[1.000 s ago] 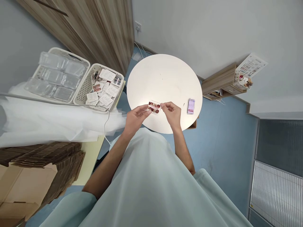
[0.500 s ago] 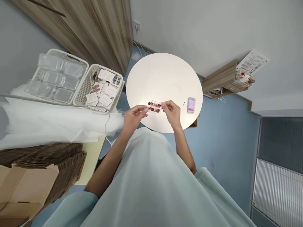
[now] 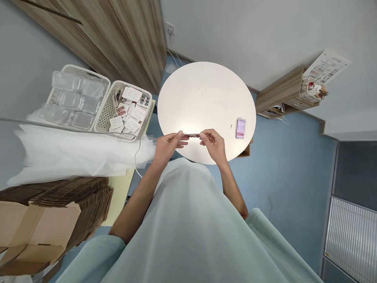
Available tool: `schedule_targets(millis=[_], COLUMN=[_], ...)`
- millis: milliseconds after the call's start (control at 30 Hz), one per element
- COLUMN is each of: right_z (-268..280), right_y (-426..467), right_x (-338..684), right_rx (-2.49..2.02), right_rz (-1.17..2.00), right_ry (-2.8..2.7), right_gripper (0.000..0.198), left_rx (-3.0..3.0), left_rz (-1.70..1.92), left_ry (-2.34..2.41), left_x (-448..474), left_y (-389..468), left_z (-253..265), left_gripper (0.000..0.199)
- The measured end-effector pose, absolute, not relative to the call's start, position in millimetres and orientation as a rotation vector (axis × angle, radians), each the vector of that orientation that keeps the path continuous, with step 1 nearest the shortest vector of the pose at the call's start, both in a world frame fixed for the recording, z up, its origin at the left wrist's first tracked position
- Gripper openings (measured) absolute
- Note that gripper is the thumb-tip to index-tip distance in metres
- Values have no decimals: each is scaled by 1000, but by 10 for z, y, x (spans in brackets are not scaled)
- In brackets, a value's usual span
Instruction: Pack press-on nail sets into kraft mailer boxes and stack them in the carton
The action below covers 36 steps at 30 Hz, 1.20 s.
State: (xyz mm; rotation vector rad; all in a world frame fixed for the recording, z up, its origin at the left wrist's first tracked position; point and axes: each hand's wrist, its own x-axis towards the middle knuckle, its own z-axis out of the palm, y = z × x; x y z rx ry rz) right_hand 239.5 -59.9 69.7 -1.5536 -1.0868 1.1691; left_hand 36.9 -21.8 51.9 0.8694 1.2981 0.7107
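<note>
A card of press-on nails (image 3: 192, 135) is held above the near part of the round white table (image 3: 206, 90). It is tilted nearly edge-on to me, so only a thin dark strip of it shows. My left hand (image 3: 167, 147) pinches its left end between thumb and fingers. At the right end, my right hand (image 3: 215, 144) grips it the same way. A pink and purple rectangular item (image 3: 240, 128), blurred out, lies on the table to the right of my right hand.
To the left, a white basket (image 3: 101, 114) holds several nail cards, beside another basket (image 3: 53, 94) of clear plastic trays. White sheeting (image 3: 73, 151) and stacked flat cardboard boxes (image 3: 91, 204) lie nearer. A wooden shelf (image 3: 279, 94) stands at the right wall.
Both hands have tipped the nail card from facing me, with two rows of red and pale nails showing, to nearly edge-on. The hands stay at its two ends.
</note>
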Motion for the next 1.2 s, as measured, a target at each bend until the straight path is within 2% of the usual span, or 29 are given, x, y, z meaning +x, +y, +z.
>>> schedule_targets(millis=[367,600,667,833,933,1067,1200], right_z=[686,529,519,445,330,214,203], right_y=[-894,-925,-931,-935,-926,-907,-844], right_x=[2701,2860,2895,2904,2916,2962,2982], right_rx=[-1545,-1629,-1664,-1636,-1562,-1444,-1317], right_rz=[1090,931,839,816,882,1040,1307], right_ry=[-1233,-1377,-1501,-1847,-1960,-1893,-1586], right_gripper=[23,22,28,60,63,62,85], left_rx=[1044,1076,1095,1152,1144,1009,732], left_rz=[795,823,805,745,730,765,776], left_ry=[1278,1339,1384,1432,1436,1452,1426], left_x=[555,823,923,1168,1246,1218,1104], left_y=[-145,-192,-233,-414,-530,-640,-738], left_z=[527,536,516,492,470,396,335], left_gripper=[53,57,58,48,46,56,67])
